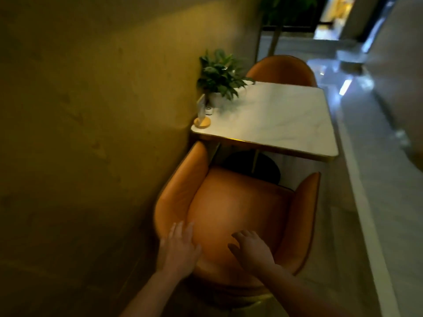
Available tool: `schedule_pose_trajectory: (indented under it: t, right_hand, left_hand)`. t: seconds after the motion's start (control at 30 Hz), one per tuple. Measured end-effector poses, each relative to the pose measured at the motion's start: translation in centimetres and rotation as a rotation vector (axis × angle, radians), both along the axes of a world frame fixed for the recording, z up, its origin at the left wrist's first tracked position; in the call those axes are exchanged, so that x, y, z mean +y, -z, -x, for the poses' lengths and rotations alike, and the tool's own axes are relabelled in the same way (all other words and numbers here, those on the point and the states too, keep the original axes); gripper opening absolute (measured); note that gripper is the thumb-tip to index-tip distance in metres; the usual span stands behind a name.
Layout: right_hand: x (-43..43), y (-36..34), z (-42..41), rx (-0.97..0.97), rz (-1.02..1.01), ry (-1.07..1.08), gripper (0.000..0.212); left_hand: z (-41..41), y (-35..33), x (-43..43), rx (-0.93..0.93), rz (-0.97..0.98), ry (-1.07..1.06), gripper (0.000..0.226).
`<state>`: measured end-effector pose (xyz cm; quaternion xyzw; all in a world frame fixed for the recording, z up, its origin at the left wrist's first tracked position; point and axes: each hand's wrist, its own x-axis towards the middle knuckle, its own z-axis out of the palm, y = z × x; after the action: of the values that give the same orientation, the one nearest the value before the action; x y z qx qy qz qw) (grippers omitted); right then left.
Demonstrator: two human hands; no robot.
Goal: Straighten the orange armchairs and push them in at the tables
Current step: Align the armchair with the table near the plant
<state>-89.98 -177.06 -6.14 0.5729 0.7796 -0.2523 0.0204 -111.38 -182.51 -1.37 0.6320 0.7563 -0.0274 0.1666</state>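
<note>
The near orange leather armchair with its curved wraparound back (238, 211) is seen standing at the front edge of the white marble-look square tabletop (274, 117), close beside the wall on its left. Its seat is not yet tucked under: the black round table base (251, 167) is visible in the gap between seat and tabletop edge, and the chair appears slightly turned relative to that edge. Both hands are placed at the chair's backrest. The left hand (180, 245) is spread flat with fingers extended over the back's left curve; the right hand (251, 249) is open with fingers loosely curled, though motion blur makes it unclear whether it is actually pressing on the leather. Nothing is pinched or gripped.

A second orange armchair (283, 69) is seen at the far side, its back close against the tabletop, so it is judged already pushed in. Squaring and pushing the near chair is judged to remain.
</note>
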Motion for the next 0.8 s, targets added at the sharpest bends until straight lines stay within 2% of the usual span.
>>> schedule_pose_trajectory:
  t: [0.17, 0.37, 0.8]
  right_hand:
    - [-2.3, 1.8, 0.6, -0.032, 0.06, 0.136, 0.045]
    - [-4.4, 4.4, 1.6, -0.005, 0.06, 0.291, 0.04]
    - [-5.4, 6.8, 1.4, 0.095, -0.322, 0.379, 0.051]
  left_hand:
    - [2.0, 3.5, 2.4, -0.018, 0.084, 0.169, 0.068]
    - [3.8, 7.4, 4.4, 0.006, 0.206, 0.251, 0.062]
    - [4.0, 8.7, 4.8, 0.031, 0.208, 0.276, 0.059]
